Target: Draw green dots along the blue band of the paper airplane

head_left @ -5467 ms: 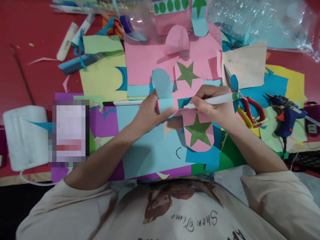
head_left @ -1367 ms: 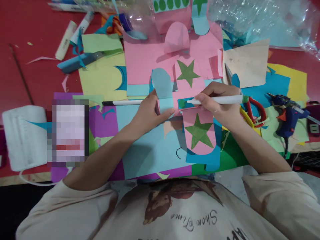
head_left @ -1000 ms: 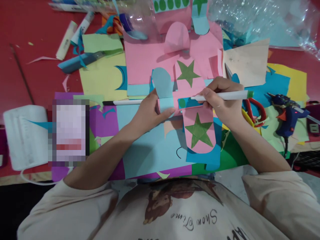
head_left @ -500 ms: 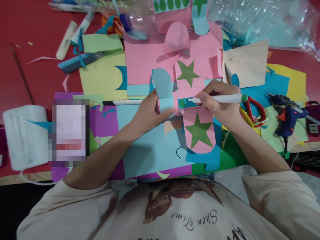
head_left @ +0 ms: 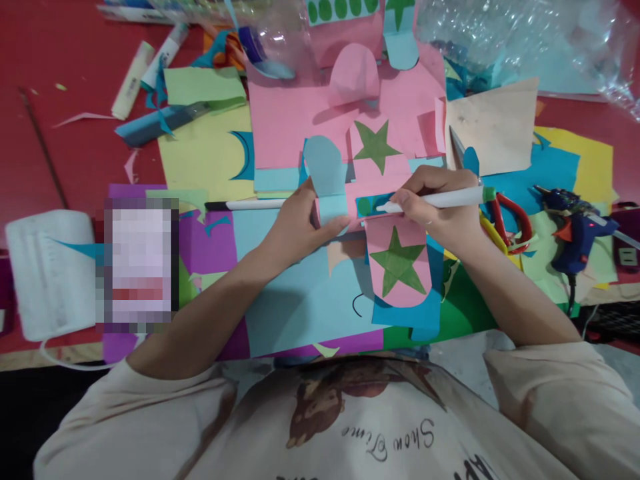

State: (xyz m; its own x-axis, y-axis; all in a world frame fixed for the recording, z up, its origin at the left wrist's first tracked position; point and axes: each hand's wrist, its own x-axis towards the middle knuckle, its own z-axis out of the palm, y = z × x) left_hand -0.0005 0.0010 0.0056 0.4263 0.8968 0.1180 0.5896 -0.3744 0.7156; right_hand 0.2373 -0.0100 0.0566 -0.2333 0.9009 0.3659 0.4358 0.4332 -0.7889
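Observation:
My right hand (head_left: 437,199) is closed around a white marker with a green end (head_left: 457,197). Its tip meets a blue paper strip (head_left: 370,207) that bears green dots. That strip lies across a pink paper cutout (head_left: 400,287) with rounded flaps and green stars. My left hand (head_left: 305,223) pinches the left side of the cutout, thumb on top, where a light blue paper flap (head_left: 324,163) is folded upward. A black-capped white marker (head_left: 245,205) lies beside the left fingers.
To the right are red-handled scissors (head_left: 515,223) and a blue glue gun (head_left: 577,230). A phone (head_left: 175,260) and a white device (head_left: 53,273) sit at left. Clear plastic wrap (head_left: 525,40), a clear bottle (head_left: 280,40) and paper scraps cover the far side.
The marker tip has moved slightly downward on the blue strip, and more green shows at a second dot. My left hand stays in place.

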